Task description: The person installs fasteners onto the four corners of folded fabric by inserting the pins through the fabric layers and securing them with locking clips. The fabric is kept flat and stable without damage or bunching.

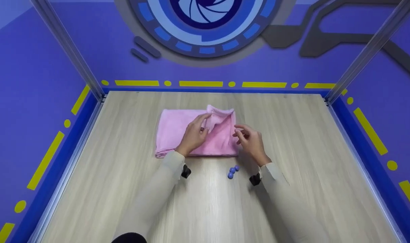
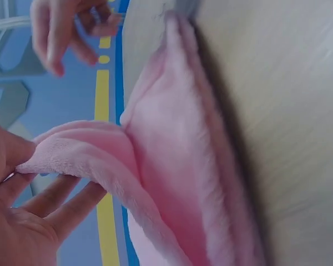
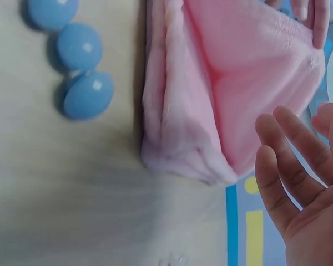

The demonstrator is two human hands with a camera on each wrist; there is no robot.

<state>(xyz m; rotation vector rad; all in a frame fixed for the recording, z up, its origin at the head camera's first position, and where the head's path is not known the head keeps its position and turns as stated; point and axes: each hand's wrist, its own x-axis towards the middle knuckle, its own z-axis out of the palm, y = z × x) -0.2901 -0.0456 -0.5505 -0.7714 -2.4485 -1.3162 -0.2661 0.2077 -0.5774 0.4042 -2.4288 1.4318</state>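
A folded pink towel (image 1: 173, 126) lies on the table, its top layer lifted at the right side into an open pocket. My left hand (image 1: 193, 133) pinches the raised edge of that layer between thumb and fingers; in the left wrist view the lifted cloth (image 2: 83, 152) curves up from the lower layers. My right hand (image 1: 250, 140) hovers by the towel's right edge with loosely bent fingers (image 3: 288, 160) and holds nothing. Three shiny blue balls (image 3: 80, 47) sit in a short row on the table, in front of the towel and between my forearms.
The wood-grain table (image 1: 107, 175) is bounded by blue panels with yellow marks at the back (image 1: 201, 76) and both sides. Metal posts (image 1: 367, 50) stand at the far corners. A dark round object (image 1: 129, 238) shows at the bottom edge of the head view.
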